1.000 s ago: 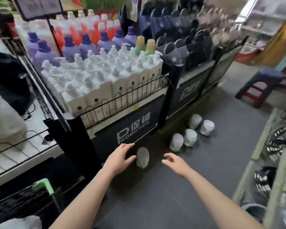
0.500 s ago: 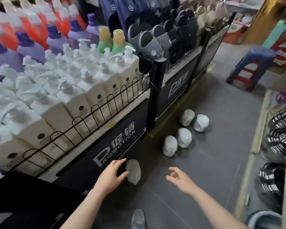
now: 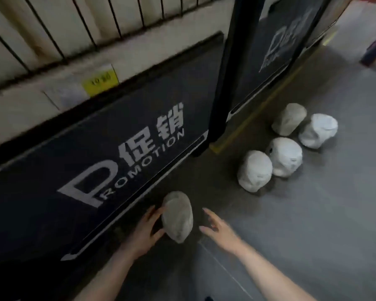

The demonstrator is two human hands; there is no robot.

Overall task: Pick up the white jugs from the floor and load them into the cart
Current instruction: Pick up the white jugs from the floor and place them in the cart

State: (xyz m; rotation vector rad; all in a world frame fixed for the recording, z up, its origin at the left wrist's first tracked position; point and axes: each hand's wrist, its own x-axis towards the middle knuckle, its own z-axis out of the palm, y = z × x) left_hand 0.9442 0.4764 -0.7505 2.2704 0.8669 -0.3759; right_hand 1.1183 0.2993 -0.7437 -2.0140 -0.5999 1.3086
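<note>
A white jug lies on the grey floor beside the black promotion panel. My left hand touches its left side with spread fingers, thumb under its near end. My right hand hovers just right of the jug, fingers straight, a small gap away. Several more white jugs lie in a cluster farther right: one nearest, one beside it, and two behind. The cart is out of view.
The black panel reading PROMOTION and a black post line the left side. A wire-fronted shelf runs above them. A yellow strip edges the floor by the second panel. Grey floor spreads to the right.
The view has dropped low and close to the floor. My left hand has reached the nearest jug and now touches it; my right hand has moved in close on the other side.
</note>
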